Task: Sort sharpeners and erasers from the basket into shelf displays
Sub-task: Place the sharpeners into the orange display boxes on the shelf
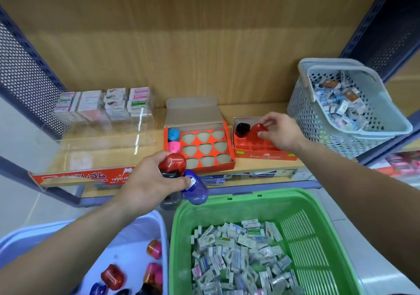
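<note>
Pinches, between thumb and fingertips of the right hand (281,133), a red sharpener (259,127) just above the right display box (266,156), beside the black sharpener (242,129) seated in its back-left cell; probably mid-placement into the neighbouring cell, the light fingertip grip suiting a drop into a snug socket. Clutches, in the curled fingers of the left hand (147,185), a reserve of three: a second red sharpener (172,164) on top, a blue sharpener (196,190) under the thumb, a smoky grey sharpener (170,201) lowest (held in front of the shelf edge, presumably as stock for the right hand without a return to the basket). Middle display box (213,168) with lid flap upright, a turquoise sharpener (173,134) and a pink sharpener (174,147) in the left column, all other visible cells vacant; ample room there. More loose sharpeners (113,276) in the pale blue basket (145,224) at lower left; boxed erasers (238,260) in the green basket (227,200) below the shelf. Tight quarters around the right display box: middle display box just beside it on the left, grey perforated basket (318,122) near on the right, hence approach from above and front likely cleanest. Further left, a clear acrylic eraser display (102,135), stacked at the back, open toward the front.
</note>
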### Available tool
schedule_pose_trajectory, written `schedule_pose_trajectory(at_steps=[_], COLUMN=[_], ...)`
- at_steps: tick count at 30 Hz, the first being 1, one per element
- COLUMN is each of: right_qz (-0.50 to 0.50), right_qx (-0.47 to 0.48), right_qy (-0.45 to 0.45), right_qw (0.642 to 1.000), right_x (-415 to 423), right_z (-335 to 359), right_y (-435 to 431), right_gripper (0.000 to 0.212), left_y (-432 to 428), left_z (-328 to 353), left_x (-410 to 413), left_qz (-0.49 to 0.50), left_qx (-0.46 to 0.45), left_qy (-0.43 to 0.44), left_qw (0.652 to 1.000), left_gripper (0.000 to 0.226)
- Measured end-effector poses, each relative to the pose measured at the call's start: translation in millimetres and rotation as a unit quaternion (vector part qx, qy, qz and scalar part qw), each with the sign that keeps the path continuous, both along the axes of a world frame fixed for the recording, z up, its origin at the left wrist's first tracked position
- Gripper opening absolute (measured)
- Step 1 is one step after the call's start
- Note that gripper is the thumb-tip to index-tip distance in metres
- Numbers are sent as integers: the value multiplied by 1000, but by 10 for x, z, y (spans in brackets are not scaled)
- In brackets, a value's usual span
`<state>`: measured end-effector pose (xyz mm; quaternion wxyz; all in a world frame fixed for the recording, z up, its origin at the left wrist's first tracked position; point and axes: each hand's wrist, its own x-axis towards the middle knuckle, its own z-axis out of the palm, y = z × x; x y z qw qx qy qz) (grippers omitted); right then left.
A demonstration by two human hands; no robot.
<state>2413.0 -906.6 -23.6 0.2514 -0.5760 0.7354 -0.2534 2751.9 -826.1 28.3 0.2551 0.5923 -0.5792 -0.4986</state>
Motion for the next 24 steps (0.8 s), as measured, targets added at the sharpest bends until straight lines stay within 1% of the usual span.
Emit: schedule_pose_trajectory(at_steps=[2,4,9,12,15,18,21,24], right_qz=[23,32,42,55,67,49,31,10], right_qx=[5,-1,-11,-10,-38,-65,-70,-68], right_qy=[-8,6,50,61,84,103,139,131], right_qw=[1000,999,998,997,994,991,987,989], right_x=[41,103,230,277,214,-9,-191,-207], right_z=[-84,-173,-300,-301,-187,-63,-132,-231], right_y=[-39,-78,-100,-86,-129,-135,-82,-98], right_gripper=[29,32,29,32,34,32,32,32], left_y=[-10,-15,-20,-21,-17,-7,-4,-11], left_z=[-23,-42,-75,-76,-62,-55,-64,-83], left_x=[11,14,66,97,102,85,51,-2], left_qz=[4,0,-1,2,6,18,13,11], left_qx=[2,-1,-4,0,4,8,0,-2], left_qy=[-3,-10,-28,-36,-34,-21,-26,-30], left_qw=[1000,1000,1000,999,999,1000,1000,999], left_gripper=[27,27,28,28,29,29,29,29])
